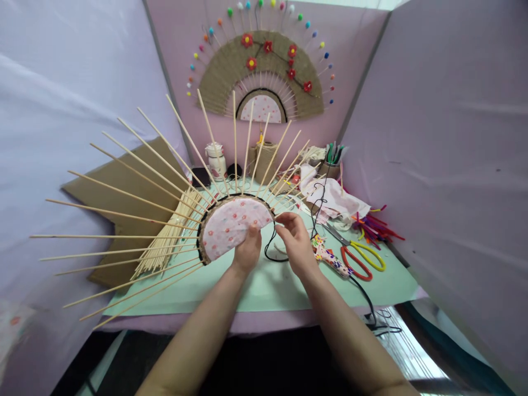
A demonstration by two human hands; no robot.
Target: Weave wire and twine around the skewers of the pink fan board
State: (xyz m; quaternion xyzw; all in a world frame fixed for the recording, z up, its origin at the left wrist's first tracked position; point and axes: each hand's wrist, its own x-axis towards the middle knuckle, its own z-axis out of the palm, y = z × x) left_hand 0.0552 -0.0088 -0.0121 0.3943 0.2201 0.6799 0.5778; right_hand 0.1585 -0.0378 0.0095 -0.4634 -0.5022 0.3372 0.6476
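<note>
Half-disc, covered in flower-print cloth, sits over the middle of the bench in our left hand, clamped near its straight edge with the thumb flat on the cloth and the fingers hidden underneath. Our right hand is at its right-hand corner, thumb and forefinger nearly together by the black cord; whether they pinch it, we cannot tell. We judge the step to be working that cord along the curved rim, among the sticks, so a firm left grip matters most. We would press with the thumb well clear of the rim (those stick tips reach far out, so a small twist becomes a wide sweep). Each pass should be drawn snug and even, without dragging any stick out of its spacing. Below the corner the cord hangs in a slack loop, which we would guide away from the glue gun and the scissors lest it snag. To the left lies a bundle of loose sticks, near the spread ones. On the back wall, the decorated fan has a dark band around its own half-round centre, a handy guide to evenness.
</note>
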